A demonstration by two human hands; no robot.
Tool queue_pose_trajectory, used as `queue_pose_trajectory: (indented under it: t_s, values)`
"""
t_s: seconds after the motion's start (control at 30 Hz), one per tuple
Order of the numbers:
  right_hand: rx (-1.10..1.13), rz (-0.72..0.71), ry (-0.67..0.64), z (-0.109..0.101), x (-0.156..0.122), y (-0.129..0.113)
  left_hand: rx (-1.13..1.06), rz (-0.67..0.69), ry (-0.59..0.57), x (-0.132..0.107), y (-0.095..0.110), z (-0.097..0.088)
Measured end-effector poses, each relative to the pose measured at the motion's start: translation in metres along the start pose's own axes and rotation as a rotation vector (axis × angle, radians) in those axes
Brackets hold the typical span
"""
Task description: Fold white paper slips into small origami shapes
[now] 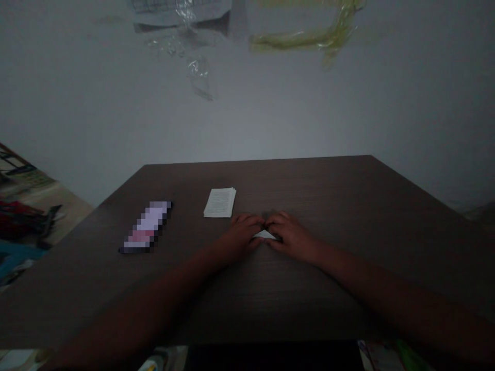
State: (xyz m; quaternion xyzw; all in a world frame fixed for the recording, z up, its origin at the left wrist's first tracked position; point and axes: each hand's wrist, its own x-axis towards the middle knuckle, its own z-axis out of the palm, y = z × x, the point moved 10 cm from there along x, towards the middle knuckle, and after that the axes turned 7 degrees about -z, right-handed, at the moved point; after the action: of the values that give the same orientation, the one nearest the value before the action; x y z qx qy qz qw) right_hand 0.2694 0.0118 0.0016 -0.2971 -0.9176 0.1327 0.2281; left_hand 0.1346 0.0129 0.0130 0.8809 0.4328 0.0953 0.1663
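A small piece of white paper (pixel 265 234) lies on the dark wooden table, its visible part shaped like a low triangle. My left hand (pixel 244 232) is closed on its left side, with the thumb nearer me and the fingers curled over the far edge. From the right, my right hand (pixel 288 234) grips the other side in the same way. The fingertips of both hands nearly meet above the paper, and much of it is hidden under them. Just beyond my left hand rests a stack of printed paper sheets (pixel 219 203).
A phone (pixel 147 226) with a blurred screen lies on the left of the table (pixel 309 185). Behind the table stands a pale wall (pixel 270 113) with clear and yellow tape. Red and blue items (pixel 19 219) are on the floor at the left.
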Motion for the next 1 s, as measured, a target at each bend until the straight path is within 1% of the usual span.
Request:
queue_pose_trajectory:
  t_s: [0.07,0.17,0.27,0.37,0.47,0.63,0.77,0.87,1.0]
  values:
    - [0.004,0.005,-0.006,0.001,0.001,0.002,-0.007,-0.004,0.003,-0.001,0.001,-0.002]
    - [0.031,-0.007,-0.014,-0.003,-0.001,0.007,-0.019,0.004,0.017,-0.004,-0.003,-0.007]
    - [0.068,-0.021,-0.017,-0.009,-0.004,0.012,-0.039,0.031,0.006,-0.007,-0.012,-0.006]
    - [0.097,-0.017,-0.028,-0.011,-0.006,0.017,-0.059,0.063,0.011,-0.009,-0.022,-0.005]
    - [0.11,0.013,-0.021,-0.011,-0.006,0.023,-0.042,0.047,0.037,-0.01,-0.029,-0.007]
    - [0.125,0.043,-0.003,-0.011,-0.008,0.032,-0.05,-0.043,0.029,-0.008,-0.031,-0.012]
    - [0.123,0.062,0.007,-0.016,-0.009,0.038,-0.07,-0.101,0.029,-0.006,-0.034,-0.016]
    - [0.114,0.083,-0.002,-0.018,-0.009,0.04,-0.08,-0.093,0.001,-0.007,-0.035,-0.015]
    - [0.092,0.097,-0.007,-0.016,-0.008,0.037,-0.076,-0.055,0.001,-0.01,-0.033,-0.015]
